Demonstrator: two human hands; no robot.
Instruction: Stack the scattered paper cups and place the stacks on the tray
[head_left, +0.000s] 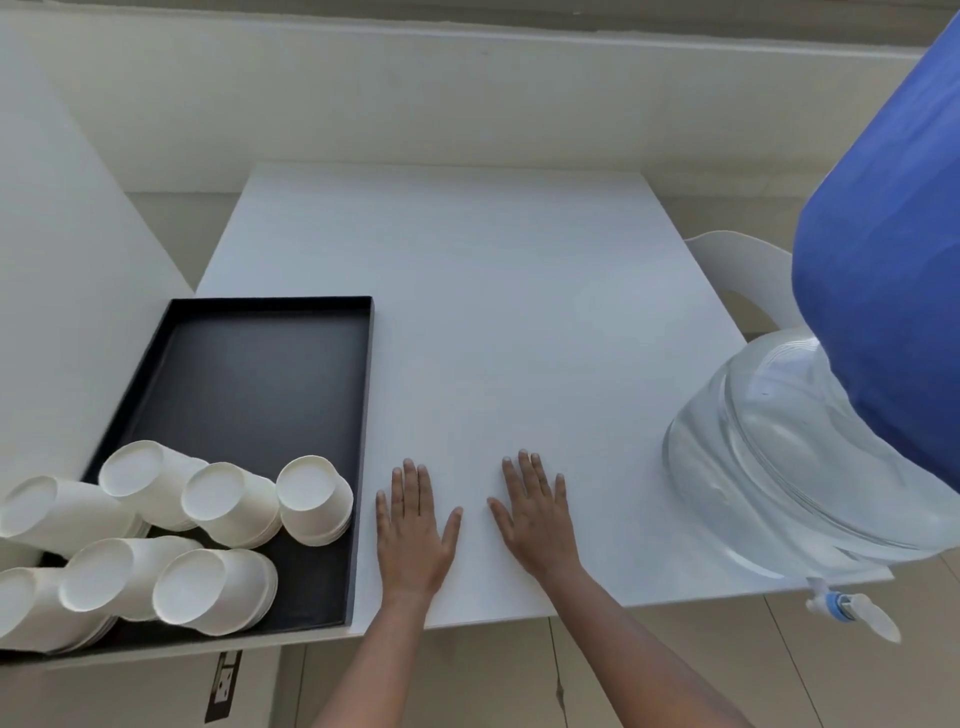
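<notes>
Resting flat near the table's (519, 291) front edge, our left hand (415, 525) and right hand (535, 519) lie palm down, fingers spread, grasping nothing. Just left of them, the black tray (260, 374) sits at the front left corner. Stacks of white paper cups (223, 525) lie tipped in its near end; some overhang its left rim. No loose cups show on the table, so we judge the task essentially done. At the right edge stands a water jug (789, 467) under blue cloth (883, 249).
</notes>
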